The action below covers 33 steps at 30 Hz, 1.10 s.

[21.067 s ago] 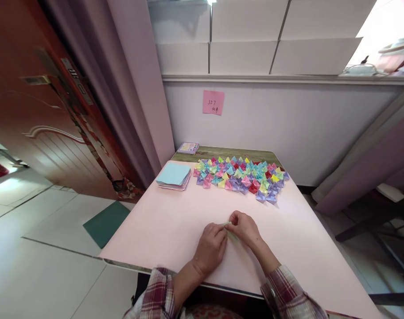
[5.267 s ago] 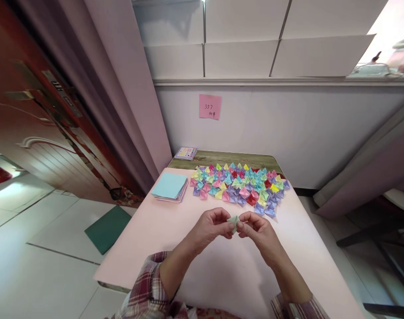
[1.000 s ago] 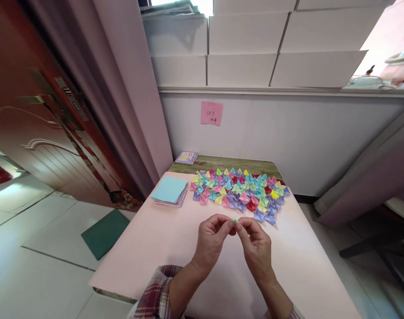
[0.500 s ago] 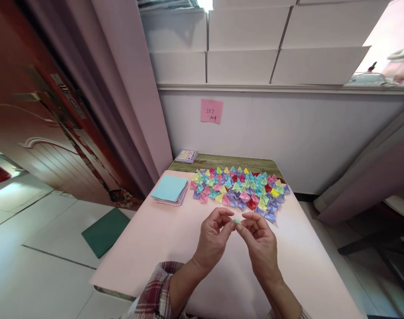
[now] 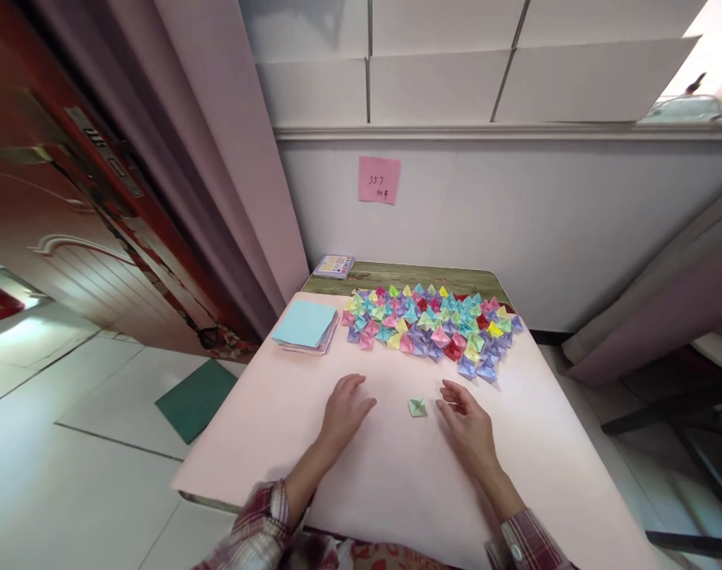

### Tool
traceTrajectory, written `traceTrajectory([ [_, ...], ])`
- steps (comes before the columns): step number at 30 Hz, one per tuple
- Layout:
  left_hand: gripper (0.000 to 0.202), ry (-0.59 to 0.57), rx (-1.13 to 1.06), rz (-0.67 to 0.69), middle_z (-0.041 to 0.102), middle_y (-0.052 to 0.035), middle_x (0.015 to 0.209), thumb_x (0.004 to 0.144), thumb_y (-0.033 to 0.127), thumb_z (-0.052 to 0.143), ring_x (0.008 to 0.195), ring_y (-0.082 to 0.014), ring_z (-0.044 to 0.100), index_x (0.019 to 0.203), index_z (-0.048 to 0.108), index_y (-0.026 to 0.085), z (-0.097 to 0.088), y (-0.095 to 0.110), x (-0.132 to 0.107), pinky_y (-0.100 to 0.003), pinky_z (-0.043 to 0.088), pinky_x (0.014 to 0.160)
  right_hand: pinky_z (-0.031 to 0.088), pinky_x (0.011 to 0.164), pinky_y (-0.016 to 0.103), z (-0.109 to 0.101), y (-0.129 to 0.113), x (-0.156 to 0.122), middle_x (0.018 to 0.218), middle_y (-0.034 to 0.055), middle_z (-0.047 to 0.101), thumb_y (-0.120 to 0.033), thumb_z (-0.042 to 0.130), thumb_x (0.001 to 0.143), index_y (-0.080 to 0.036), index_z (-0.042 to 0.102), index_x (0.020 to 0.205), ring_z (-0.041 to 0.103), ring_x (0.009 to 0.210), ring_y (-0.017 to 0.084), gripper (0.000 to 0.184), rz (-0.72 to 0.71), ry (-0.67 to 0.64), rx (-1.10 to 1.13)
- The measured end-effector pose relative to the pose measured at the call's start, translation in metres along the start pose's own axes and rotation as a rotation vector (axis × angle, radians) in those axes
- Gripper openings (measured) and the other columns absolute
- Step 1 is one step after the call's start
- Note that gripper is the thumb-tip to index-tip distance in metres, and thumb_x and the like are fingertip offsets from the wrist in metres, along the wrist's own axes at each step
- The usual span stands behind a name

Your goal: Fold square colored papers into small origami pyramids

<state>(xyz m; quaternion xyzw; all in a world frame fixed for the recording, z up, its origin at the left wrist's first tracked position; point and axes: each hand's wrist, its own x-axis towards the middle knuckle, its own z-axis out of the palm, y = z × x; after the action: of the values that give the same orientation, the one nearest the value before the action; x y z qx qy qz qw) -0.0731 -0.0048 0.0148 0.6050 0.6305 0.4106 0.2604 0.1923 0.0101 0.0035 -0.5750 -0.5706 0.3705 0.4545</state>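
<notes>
Two hands (image 5: 340, 416) (image 5: 473, 427), each loosely spread, flank green folded paper (image 5: 417, 408) on pink tabletop (image 5: 266, 427), pale wall (image 5: 485, 206) behind.

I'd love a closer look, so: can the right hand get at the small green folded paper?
Likely yes: the right hand is open just beside the small green folded paper, with nothing visible in between.

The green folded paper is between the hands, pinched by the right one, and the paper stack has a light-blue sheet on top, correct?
Not pinched: in the head view, the green folded paper lies on the pink surface, apart from the right hand. The rest is correct.
</notes>
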Motion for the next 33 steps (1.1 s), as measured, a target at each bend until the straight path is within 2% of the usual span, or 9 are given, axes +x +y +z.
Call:
traceTrajectory([
  [3,0.024,0.072,0.040,-0.030,0.063,-0.0056,0.101,0.080,0.028,0.059,0.083,-0.0179,0.060,0.101,0.065,0.020,-0.004,0.000,0.000,-0.036,0.051,0.080,0.054,0.078,0.038,-0.008,0.002,0.002,0.102,0.0118,0.071,-0.048,0.061,0.080,-0.017,0.068,0.107,0.067,0.086,0.024,0.041,0.056,0.041,0.002],
  [5,0.015,0.051,0.040,0.009,0.063,-0.0033,0.090,0.081,0.025,0.057,0.075,-0.0158,0.057,0.092,0.066,0.020,0.001,0.008,-0.002,-0.032,0.050,0.075,0.053,0.074,0.036,-0.008,0.000,0.002,0.098,0.0104,0.072,-0.048,0.059,0.081,-0.017,0.070,0.101,0.066,0.078,0.022,0.039,0.054,0.037,-0.020],
  [8,0.010,-0.059,-0.010,0.134,0.062,-0.0035,0.088,0.081,0.019,0.057,0.081,-0.0163,0.057,0.085,0.066,0.020,0.019,0.024,-0.003,-0.029,0.048,0.074,0.052,0.067,0.033,-0.001,-0.003,-0.002,0.090,0.0078,0.072,-0.047,0.059,0.082,-0.017,0.071,0.094,0.062,0.067,0.018,0.035,-0.011,-0.005,-0.069],
  [12,0.017,-0.224,-0.039,0.301,0.065,-0.0052,0.095,0.080,0.014,0.059,0.096,-0.0195,0.057,0.093,0.067,0.020,0.051,0.037,0.008,-0.033,0.046,0.085,0.049,0.063,0.029,0.013,-0.003,-0.010,0.084,0.0055,0.068,-0.044,0.061,0.083,-0.018,0.071,0.091,0.060,0.064,0.016,0.029,-0.125,-0.061,-0.139],
  [15,0.014,-0.334,0.027,0.312,0.068,-0.0042,0.087,0.077,0.013,0.062,0.089,-0.0193,0.057,0.087,0.069,0.019,0.069,0.041,0.020,-0.033,0.044,0.083,0.048,0.063,0.029,0.019,-0.002,-0.013,0.083,0.0038,0.067,-0.042,0.060,0.084,-0.020,0.070,0.091,0.060,0.065,0.016,0.025,-0.167,-0.041,-0.203],
  [17,0.009,-0.356,0.066,0.279,0.067,-0.0031,0.077,0.076,0.012,0.062,0.082,-0.0187,0.057,0.078,0.068,0.018,0.075,0.041,0.026,-0.031,0.044,0.078,0.047,0.062,0.028,0.020,-0.002,-0.013,0.082,0.0035,0.067,-0.042,0.059,0.085,-0.020,0.070,0.087,0.060,0.064,0.016,0.024,-0.172,-0.032,-0.222],
  [20,0.010,-0.345,0.080,0.255,0.066,-0.0026,0.073,0.076,0.012,0.060,0.078,-0.0182,0.056,0.074,0.067,0.018,0.073,0.040,0.026,-0.030,0.043,0.074,0.047,0.062,0.028,0.016,-0.003,-0.013,0.080,0.0036,0.067,-0.041,0.056,0.086,-0.020,0.069,0.083,0.060,0.065,0.016,0.025,-0.181,-0.050,-0.212],
  [25,0.009,-0.331,0.048,0.236,0.066,-0.0022,0.077,0.079,0.014,0.058,0.080,-0.0175,0.055,0.076,0.065,0.018,0.055,0.036,0.012,-0.029,0.042,0.074,0.047,0.064,0.028,0.010,-0.005,-0.015,0.080,0.0033,0.068,-0.038,0.054,0.087,-0.021,0.068,0.084,0.062,0.070,0.017,0.022,-0.219,-0.091,-0.229],
  [33,0.012,-0.303,0.094,0.302,0.062,-0.0036,0.081,0.085,0.013,0.050,0.082,-0.0175,0.053,0.084,0.060,0.018,0.033,0.025,0.001,-0.029,0.043,0.075,0.044,0.064,0.026,0.013,-0.015,-0.020,0.079,0.0013,0.068,-0.031,0.050,0.087,-0.023,0.064,0.084,0.062,0.069,0.017,0.017,-0.215,-0.143,-0.372],
])
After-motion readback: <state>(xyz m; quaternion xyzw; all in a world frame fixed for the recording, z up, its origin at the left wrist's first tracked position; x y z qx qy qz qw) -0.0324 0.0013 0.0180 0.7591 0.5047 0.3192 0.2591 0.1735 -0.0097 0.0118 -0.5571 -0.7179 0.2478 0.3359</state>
